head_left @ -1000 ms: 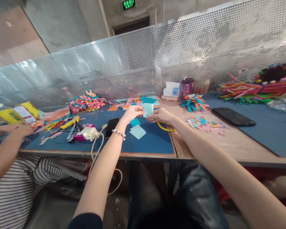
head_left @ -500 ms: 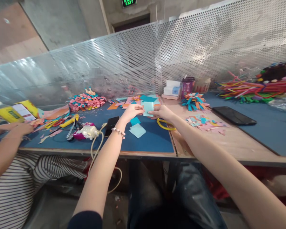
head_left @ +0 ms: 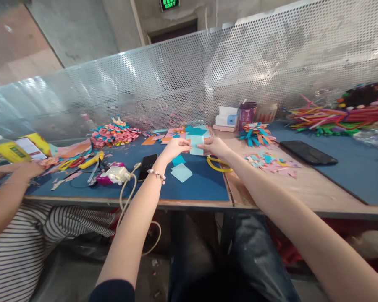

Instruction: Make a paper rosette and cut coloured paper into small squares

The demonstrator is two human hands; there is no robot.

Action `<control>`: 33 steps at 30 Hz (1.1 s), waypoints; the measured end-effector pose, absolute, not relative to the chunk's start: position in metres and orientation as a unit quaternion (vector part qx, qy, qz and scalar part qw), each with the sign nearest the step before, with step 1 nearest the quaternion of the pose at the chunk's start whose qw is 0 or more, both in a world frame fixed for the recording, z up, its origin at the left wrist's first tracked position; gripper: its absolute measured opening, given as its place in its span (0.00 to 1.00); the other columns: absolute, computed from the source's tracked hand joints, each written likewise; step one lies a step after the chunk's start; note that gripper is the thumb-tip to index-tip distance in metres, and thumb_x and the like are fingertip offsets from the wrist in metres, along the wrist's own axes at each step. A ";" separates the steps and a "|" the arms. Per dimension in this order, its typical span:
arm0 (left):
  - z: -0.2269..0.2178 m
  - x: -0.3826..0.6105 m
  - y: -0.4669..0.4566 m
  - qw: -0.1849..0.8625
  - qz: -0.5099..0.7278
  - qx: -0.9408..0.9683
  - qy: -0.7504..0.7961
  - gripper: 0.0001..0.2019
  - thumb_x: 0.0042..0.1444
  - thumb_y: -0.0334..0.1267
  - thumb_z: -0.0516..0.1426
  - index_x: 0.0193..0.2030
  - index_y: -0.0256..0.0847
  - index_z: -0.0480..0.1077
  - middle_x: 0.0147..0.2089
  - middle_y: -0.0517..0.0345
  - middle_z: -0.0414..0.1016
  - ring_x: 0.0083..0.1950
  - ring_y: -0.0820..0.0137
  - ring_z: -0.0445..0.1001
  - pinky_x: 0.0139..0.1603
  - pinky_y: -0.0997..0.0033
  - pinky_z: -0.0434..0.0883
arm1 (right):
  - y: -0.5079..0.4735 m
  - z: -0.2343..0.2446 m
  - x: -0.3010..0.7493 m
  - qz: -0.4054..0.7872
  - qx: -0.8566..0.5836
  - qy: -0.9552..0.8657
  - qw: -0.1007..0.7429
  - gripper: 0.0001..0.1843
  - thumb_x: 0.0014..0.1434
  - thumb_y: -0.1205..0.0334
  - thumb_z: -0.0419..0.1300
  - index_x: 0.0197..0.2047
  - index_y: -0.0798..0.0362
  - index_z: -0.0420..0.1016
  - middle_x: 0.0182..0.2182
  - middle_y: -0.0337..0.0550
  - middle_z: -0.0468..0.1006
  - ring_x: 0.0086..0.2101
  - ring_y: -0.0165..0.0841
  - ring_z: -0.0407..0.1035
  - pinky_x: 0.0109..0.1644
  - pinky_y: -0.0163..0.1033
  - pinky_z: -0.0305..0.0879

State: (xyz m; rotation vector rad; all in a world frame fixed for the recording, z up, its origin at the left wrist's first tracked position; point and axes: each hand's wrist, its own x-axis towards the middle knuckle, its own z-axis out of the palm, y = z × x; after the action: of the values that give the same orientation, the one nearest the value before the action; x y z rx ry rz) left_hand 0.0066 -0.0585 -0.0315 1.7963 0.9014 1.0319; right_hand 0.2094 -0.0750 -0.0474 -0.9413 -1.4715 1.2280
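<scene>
Between my hands is a pale aqua piece of paper (head_left: 197, 145), held up above the blue mat. My left hand (head_left: 177, 147) pinches its left edge. On its right edge are the thumb and fingers of my right hand (head_left: 214, 147), also closed. Below the hands lie another pale aqua sheet (head_left: 182, 173) and a darker blue sheet (head_left: 178, 160), partly overlapping. A yellow-handled tool (head_left: 219, 165), its far end hidden, rests under my right wrist. Stacked colored paper (head_left: 193, 131) lies just behind the hands.
Left of my forearm are a phone (head_left: 148, 167), a power strip with a cord (head_left: 115, 174) and a heap of paper strips (head_left: 115, 135). On the right lie paper scraps (head_left: 267, 161), a paper bundle (head_left: 255, 134) and a black tablet-like device (head_left: 308, 152). A co-worker's arms (head_left: 15, 176) reach in at left.
Both hands keep hold of the pale aqua paper. It has shifted only slightly, and its lower edge sits a little lower. The other things stay in place.
</scene>
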 end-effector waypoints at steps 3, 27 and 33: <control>-0.033 0.007 -0.057 0.424 0.407 0.722 0.364 0.13 0.42 0.35 0.67 0.35 0.31 0.73 0.30 0.51 0.76 0.31 0.71 0.75 0.40 0.65 0.73 | -0.073 -0.049 0.210 0.505 -0.382 -0.605 0.483 0.15 0.45 0.57 0.71 0.35 0.57 0.80 0.26 0.43 0.81 0.27 0.32 0.76 0.32 0.33 0.75; -0.032 0.009 -0.059 0.428 0.390 0.720 0.382 0.14 0.42 0.34 0.67 0.35 0.31 0.73 0.30 0.51 0.77 0.30 0.71 0.75 0.39 0.65 0.73 | -0.070 -0.051 0.210 0.483 -0.377 -0.596 0.519 0.18 0.44 0.53 0.71 0.31 0.58 0.76 0.25 0.45 0.80 0.28 0.34 0.76 0.35 0.38 0.75; -0.034 0.008 -0.056 0.429 0.383 0.727 0.374 0.14 0.43 0.35 0.67 0.36 0.32 0.73 0.30 0.51 0.77 0.31 0.71 0.75 0.39 0.65 0.73 | -0.074 -0.048 0.208 0.485 -0.383 -0.581 0.529 0.19 0.42 0.53 0.72 0.24 0.57 0.71 0.22 0.43 0.78 0.27 0.34 0.75 0.35 0.39 0.75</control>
State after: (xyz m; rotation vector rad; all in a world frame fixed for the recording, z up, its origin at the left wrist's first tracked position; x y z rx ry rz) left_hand 0.0078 -0.0564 -0.0340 1.8155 0.9341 0.9557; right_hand 0.2082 -0.0744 -0.0477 -0.9148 -1.3875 1.1590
